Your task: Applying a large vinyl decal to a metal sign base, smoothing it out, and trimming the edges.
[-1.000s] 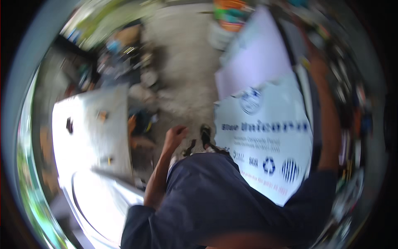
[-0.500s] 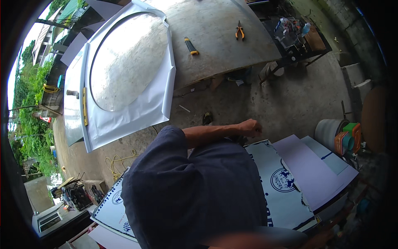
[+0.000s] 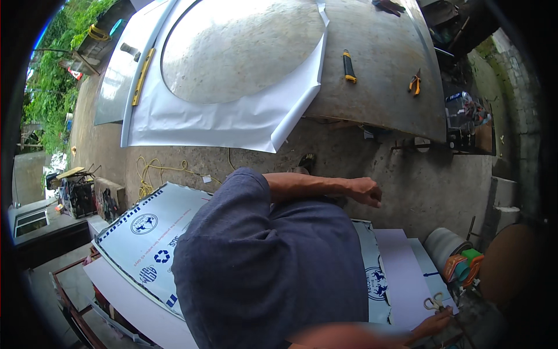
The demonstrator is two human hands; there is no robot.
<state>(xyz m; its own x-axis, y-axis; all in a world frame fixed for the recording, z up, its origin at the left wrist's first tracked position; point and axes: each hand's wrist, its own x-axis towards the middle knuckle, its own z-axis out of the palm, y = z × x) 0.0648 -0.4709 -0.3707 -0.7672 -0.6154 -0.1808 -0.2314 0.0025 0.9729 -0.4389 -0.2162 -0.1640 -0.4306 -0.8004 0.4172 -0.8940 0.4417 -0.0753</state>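
Note:
My left hand hangs in front of me over the concrete floor, fingers loosely curled with nothing visible in them. My right hand, low at the right, is closed on metal scissors beside pale lilac sheets. Across from me, a metal-topped table carries a white sheet with a large circular opening, a yellow level, a yellow-and-black hand tool and orange-handled pliers.
Printed panels lie on a stand around me. A yellow cord crosses the floor. Buckets and containers stand at the right, a dark cluttered bench beyond the table, greenery at the left.
My view has swung toward the table with the white sheet. My right hand now shows at the lower right with scissors in it; my left hand still hangs in front of me.

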